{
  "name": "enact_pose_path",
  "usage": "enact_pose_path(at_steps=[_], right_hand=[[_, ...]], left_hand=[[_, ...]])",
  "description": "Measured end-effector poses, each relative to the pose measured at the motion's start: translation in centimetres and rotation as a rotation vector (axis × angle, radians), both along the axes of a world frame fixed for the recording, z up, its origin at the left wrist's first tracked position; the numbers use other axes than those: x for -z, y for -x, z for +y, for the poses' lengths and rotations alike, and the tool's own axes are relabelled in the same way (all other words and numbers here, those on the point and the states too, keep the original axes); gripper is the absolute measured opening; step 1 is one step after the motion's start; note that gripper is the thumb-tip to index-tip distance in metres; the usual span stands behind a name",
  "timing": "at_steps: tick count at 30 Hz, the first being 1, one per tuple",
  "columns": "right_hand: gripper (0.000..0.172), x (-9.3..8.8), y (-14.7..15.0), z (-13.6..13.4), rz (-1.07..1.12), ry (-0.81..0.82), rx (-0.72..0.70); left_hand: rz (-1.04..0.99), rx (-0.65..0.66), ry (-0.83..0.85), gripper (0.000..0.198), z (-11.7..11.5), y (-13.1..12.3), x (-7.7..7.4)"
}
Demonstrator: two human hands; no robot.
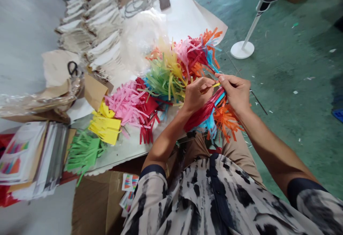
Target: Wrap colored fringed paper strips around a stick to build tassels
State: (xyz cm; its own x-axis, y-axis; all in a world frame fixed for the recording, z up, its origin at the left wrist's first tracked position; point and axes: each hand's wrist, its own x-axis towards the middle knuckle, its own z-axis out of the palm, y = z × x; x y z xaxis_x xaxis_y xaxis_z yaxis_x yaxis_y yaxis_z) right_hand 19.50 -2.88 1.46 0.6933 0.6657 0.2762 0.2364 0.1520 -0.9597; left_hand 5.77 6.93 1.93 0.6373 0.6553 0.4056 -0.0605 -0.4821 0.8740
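Note:
Over my lap, my left hand (pixel 198 93) is closed in a pinch at one end of a small yellow strip (pixel 215 84). Close beside it, my right hand (pixel 236 91) pinches the gathered top of a tissue-paper tassel garland, its thumb near the strip's other end. Red fringe (pixel 199 117), blue fringe (pixel 210 125) and orange fringe (pixel 227 118) hang below my hands. More of the fringed paper, a red bunch (pixel 197 58) and a green bunch (pixel 160 76), lies just beyond on the table. My fingers partly hide the gathered point.
Pink (pixel 128 102), yellow (pixel 105 126) and green tassels (pixel 84 151) lie along the table's left edge. Behind them are stacked whitish bundles (pixel 104 24) and clear plastic (pixel 143 34). Printed sheets (pixel 29 156) stand at far left. A white fan (pixel 242 50) stands on the green floor.

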Motion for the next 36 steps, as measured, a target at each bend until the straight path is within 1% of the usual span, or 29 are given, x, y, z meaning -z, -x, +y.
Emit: enact_pose_path(at_steps=[2, 4, 8, 11, 13, 14, 16, 19, 21, 23, 26, 28, 30, 33, 36], right_hand=[[0.026, 0.1, 0.0, 0.1, -0.001, 0.009, 0.008], [0.027, 0.2, 0.1, 0.2, -0.006, 0.009, 0.015], [0.021, 0.2, 0.2, 0.5, -0.016, -0.004, 0.003], [0.019, 0.1, 0.3, 0.6, -0.015, -0.009, 0.001], [0.018, 0.1, 0.4, 0.6, -0.003, -0.018, 0.0], [0.019, 0.1, 0.4, 0.6, 0.004, -0.024, -0.003], [0.02, 0.1, 0.5, 0.6, 0.012, -0.031, -0.01], [0.024, -0.1, 0.7, 0.5, -0.003, -0.005, -0.012], [0.026, -0.3, 1.0, 0.5, -0.022, 0.011, -0.017], [0.023, -0.6, 1.2, 0.3, -0.042, -0.022, -0.036], [0.015, -0.9, 1.6, 0.2, -0.078, -0.111, -0.084], [0.012, -0.9, 1.6, 0.1, -0.106, -0.089, -0.093], [0.012, -0.9, 1.6, 0.1, -0.129, -0.03, -0.056], [0.013, -0.8, 1.5, 0.2, -0.146, -0.01, 0.017], [0.014, -0.7, 1.5, 0.3, -0.143, -0.033, 0.027]], left_hand=[[-0.003, 0.0, -0.01, 0.006, 0.2, 0.1, -0.1], [-0.006, 0.028, -0.028, 0.009, 0.4, 0.2, -0.1], [0.023, 0.066, -0.11, 0.006, 0.8, 0.5, -0.2], [0.058, 0.053, -0.161, 0.005, 0.7, 0.6, -0.2], [0.037, 0.027, -0.154, 0.007, 0.7, 0.5, 0.0], [0.014, 0.013, -0.116, 0.01, 0.7, 0.4, 0.1], [-0.03, 0.004, 0.039, 0.019, 0.8, 0.2, 0.4], [-0.057, 0.04, 0.303, 0.034, 1.3, 0.0, 0.8], [-0.064, 0.066, 0.405, 0.041, 1.6, 0.1, 0.7], [-0.077, 0.087, 0.465, 0.044, 1.8, 0.3, 0.5], [-0.088, 0.139, 0.547, 0.043, 2.1, 0.6, 0.2], [-0.097, 0.189, 0.624, 0.041, 2.2, 0.8, 0.1], [-0.098, 0.229, 0.678, 0.038, 2.1, 0.9, 0.0], [-0.053, 0.25, 0.655, 0.037, 1.9, 1.0, -0.1], [-0.046, 0.237, 0.623, 0.04, 1.8, 1.0, -0.1]])
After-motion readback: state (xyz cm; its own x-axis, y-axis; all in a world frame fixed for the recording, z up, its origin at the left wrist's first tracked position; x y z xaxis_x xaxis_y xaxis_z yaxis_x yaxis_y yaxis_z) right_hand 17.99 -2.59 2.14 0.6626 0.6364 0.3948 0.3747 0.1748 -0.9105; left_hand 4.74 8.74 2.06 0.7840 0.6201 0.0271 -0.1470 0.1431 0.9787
